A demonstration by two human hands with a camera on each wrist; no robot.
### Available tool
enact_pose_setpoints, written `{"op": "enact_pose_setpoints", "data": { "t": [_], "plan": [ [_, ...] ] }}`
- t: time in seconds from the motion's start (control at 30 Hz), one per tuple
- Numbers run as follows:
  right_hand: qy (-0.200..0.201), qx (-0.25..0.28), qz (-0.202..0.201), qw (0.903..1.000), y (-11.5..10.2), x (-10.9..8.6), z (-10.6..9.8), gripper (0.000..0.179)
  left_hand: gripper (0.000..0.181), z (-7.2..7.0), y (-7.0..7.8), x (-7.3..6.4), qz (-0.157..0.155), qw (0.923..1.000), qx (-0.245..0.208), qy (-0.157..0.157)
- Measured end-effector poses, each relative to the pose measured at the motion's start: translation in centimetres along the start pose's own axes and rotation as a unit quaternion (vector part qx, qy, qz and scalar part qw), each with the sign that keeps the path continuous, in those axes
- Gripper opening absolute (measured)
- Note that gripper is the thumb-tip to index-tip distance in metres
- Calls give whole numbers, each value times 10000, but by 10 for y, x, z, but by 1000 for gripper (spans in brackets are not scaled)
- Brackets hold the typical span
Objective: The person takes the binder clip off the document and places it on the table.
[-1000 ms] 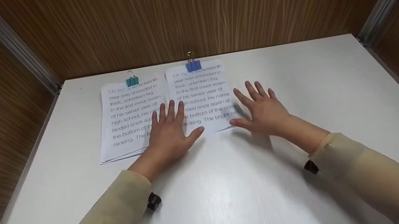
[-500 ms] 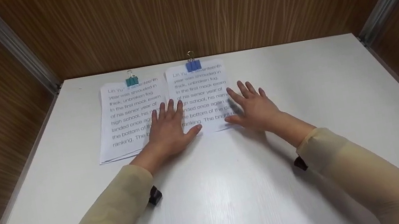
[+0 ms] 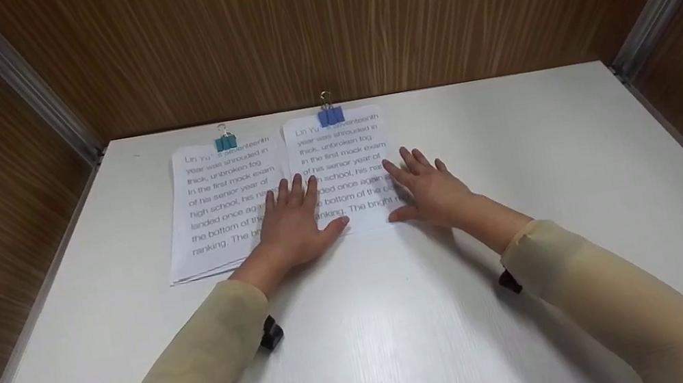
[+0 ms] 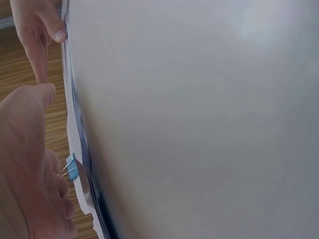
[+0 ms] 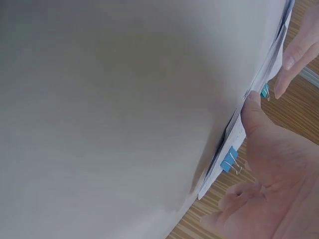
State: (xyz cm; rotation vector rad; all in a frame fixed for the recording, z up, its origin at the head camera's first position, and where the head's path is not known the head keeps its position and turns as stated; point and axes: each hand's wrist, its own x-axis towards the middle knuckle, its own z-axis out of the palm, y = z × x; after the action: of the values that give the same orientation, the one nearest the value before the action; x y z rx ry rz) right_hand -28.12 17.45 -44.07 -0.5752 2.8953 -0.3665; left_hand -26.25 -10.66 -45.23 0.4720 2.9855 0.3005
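Two stacks of paper lie side by side on the far part of the white table (image 3: pixel 409 346), a bit left of the middle. The left stack (image 3: pixel 221 198) has a green clip (image 3: pixel 226 143) on its far edge. The right stack (image 3: pixel 341 146) has a blue clip (image 3: pixel 330 117) on its far edge. Both have big black words on top, and the left stack is a little tilted.

The left hand (image 3: pixel 294 227) is spread wide, with its thumb out to the right. It is over the place where the two stacks meet, and it grips nothing. I can't tell if it presses on the paper.

The right hand (image 3: pixel 433 193) is open too, with its fingers apart, and it grips nothing. It is at the right side of the right stack, and its thumb touches the paper near the corner.

Both arms wear tan sleeves (image 3: pixel 615 291). A brown stripy wall (image 3: pixel 340 18) stands behind the table.
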Motion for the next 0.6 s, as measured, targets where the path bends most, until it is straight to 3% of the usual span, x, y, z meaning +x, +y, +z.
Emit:
{"op": "enact_pose_setpoints", "data": {
  "t": [0.3,0.6],
  "plan": [
    [-475,61,-132,9988,3,5,0,89,101,-2,-1,3,101,9985,103,-527],
    [-714,8,-158,9973,7,8,3,85,101,-5,-1,7,184,9972,393,-616]
  ]
}}
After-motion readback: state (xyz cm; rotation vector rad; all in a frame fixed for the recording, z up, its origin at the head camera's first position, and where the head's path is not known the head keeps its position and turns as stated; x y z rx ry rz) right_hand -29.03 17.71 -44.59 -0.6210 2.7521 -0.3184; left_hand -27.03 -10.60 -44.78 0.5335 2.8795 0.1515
